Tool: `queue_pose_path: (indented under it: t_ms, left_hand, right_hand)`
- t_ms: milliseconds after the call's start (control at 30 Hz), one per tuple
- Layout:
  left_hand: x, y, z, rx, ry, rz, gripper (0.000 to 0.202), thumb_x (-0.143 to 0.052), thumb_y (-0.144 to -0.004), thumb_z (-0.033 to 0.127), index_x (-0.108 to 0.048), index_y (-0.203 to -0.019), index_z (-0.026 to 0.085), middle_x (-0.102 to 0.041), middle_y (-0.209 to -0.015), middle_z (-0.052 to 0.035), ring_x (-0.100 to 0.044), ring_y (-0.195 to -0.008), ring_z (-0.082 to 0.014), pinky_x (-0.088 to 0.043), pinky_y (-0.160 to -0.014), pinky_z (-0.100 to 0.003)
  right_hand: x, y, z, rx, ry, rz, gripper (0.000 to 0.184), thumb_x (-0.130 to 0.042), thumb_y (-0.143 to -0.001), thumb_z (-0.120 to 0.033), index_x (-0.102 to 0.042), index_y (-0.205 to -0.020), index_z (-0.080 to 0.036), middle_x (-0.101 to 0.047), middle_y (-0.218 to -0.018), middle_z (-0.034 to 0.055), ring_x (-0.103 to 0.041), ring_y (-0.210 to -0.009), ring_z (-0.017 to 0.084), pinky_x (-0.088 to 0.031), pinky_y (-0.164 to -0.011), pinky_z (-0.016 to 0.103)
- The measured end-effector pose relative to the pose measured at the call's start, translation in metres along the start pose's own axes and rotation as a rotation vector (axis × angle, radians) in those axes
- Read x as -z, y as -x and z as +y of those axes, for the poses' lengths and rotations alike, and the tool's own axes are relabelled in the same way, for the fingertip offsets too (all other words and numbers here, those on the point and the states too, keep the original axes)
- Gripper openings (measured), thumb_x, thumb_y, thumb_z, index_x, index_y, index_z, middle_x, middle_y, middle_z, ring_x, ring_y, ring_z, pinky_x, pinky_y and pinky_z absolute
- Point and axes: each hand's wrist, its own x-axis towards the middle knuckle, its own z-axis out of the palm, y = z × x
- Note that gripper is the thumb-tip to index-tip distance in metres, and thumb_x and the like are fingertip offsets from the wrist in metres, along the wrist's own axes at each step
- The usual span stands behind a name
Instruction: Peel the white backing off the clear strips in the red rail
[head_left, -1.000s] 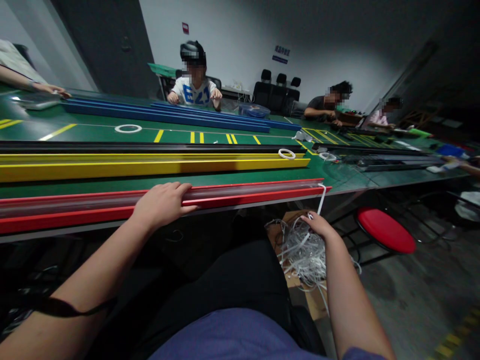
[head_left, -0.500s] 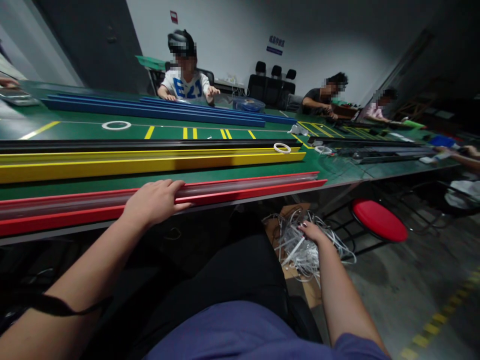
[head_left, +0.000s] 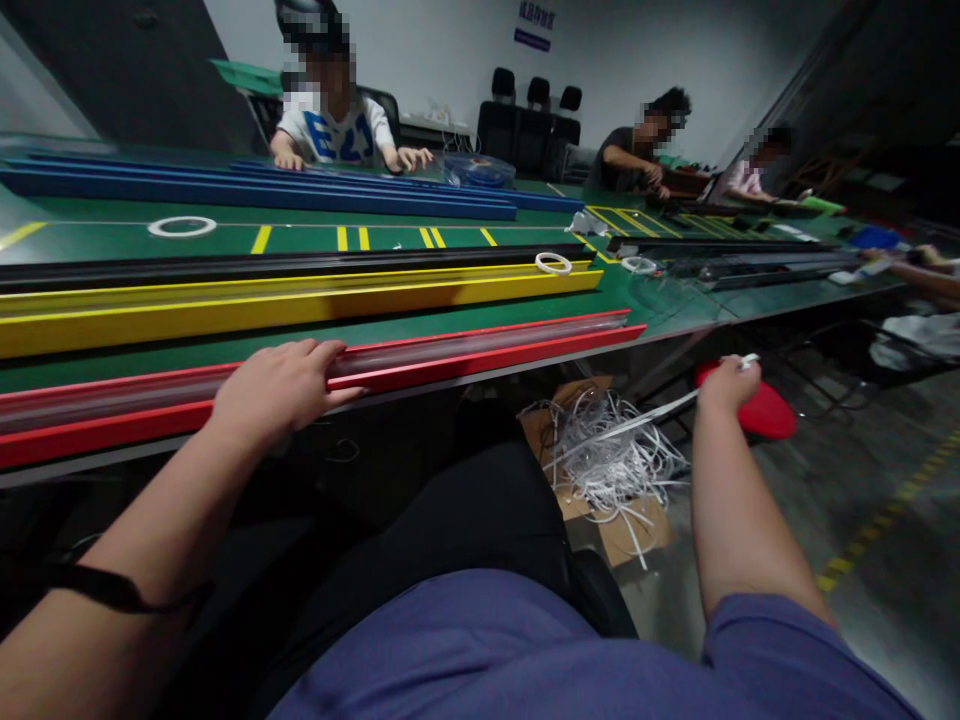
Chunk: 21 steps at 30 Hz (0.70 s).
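Observation:
My left hand [head_left: 277, 392] grips a long red channel [head_left: 487, 362] that lies along the near edge of the green table, thumb on its near side and fingers over the top. A clear strip seems to line the channel. Out to the right, beyond the table edge, my right hand [head_left: 729, 385] is closed on a white strip [head_left: 651, 412]. One end of the strip pokes out above the fingers, and the rest runs down to a tangled heap of white strips [head_left: 611, 462] in an open cardboard box [head_left: 637, 535] below the table.
Beyond the red channel lie a yellow channel [head_left: 315, 312] and a black one [head_left: 300, 262]. White tape rings [head_left: 553, 264] rest on the yellow channel and farther back. Blue channels [head_left: 337, 197] lie before a co-worker [head_left: 330, 130]. A red stool [head_left: 765, 412] stands right of the box.
My right hand has risen from the box and moved right, drawing a white strip out of the heap. My left hand stays on the red channel. The view has shifted slightly.

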Motion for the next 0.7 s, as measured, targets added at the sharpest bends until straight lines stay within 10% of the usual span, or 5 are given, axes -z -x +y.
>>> queue_pose_path:
  t_ms: [133, 300, 467, 567, 700]
  left_hand:
    - [0.002, 0.001, 0.0, -0.022, -0.028, 0.009, 0.083, -0.027, -0.098, 0.076, -0.048, -0.147, 0.013, -0.067, -0.122, -0.0201, -0.067, -0.106, -0.037, -0.05, -0.091, -0.046]
    - [0.002, 0.001, 0.0, -0.026, -0.054, -0.011, 0.081, -0.025, -0.101, 0.071, -0.046, -0.149, 0.01, -0.066, -0.124, -0.0213, -0.066, -0.107, -0.0382, -0.05, -0.091, -0.046]
    - [0.002, 0.004, -0.003, -0.035, -0.065, -0.027, 0.079, -0.026, -0.102, 0.068, -0.045, -0.149, 0.008, -0.064, -0.127, -0.0215, -0.064, -0.112, -0.0378, -0.048, -0.096, -0.046]
    - [0.001, 0.006, -0.005, -0.042, -0.102, -0.044, 0.076, -0.029, -0.102, 0.067, -0.043, -0.149, 0.009, -0.063, -0.128, -0.0201, -0.063, -0.113, -0.0372, -0.048, -0.097, -0.045]
    - [-0.002, 0.007, -0.009, -0.031, -0.159, -0.085, 0.071, -0.027, -0.103, 0.065, -0.045, -0.146, 0.012, -0.063, -0.123, -0.0166, -0.063, -0.107, -0.0342, -0.047, -0.091, -0.041]
  right_hand:
    - [-0.009, -0.006, 0.02, 0.022, 0.178, -0.078, 0.038, -0.032, -0.108, -0.028, -0.058, -0.127, -0.01, -0.063, -0.128, 0.0185, -0.059, -0.118, 0.024, -0.045, -0.104, 0.042]
    - [-0.059, 0.052, 0.064, 0.013, 0.377, -0.437, 0.038, -0.069, -0.097, -0.046, -0.067, -0.118, -0.014, -0.066, -0.119, 0.0097, -0.064, -0.109, 0.022, -0.054, -0.098, 0.044]
    - [-0.119, 0.147, 0.096, 0.047, 0.549, -0.506, 0.059, -0.066, -0.097, -0.045, -0.054, -0.147, -0.017, -0.042, -0.158, 0.0176, -0.04, -0.146, 0.037, -0.036, -0.119, 0.063]
    - [-0.154, 0.2, 0.097, 0.27, 0.555, -0.605, 0.064, -0.055, -0.099, -0.034, -0.043, -0.158, -0.013, -0.018, -0.171, 0.021, -0.013, -0.159, 0.039, -0.015, -0.125, 0.067]
    - [-0.202, 0.246, 0.085, 0.537, 0.509, -0.788, 0.059, -0.042, -0.1, -0.027, -0.046, -0.157, -0.015, -0.019, -0.173, 0.0157, -0.013, -0.161, 0.033, -0.01, -0.127, 0.063]
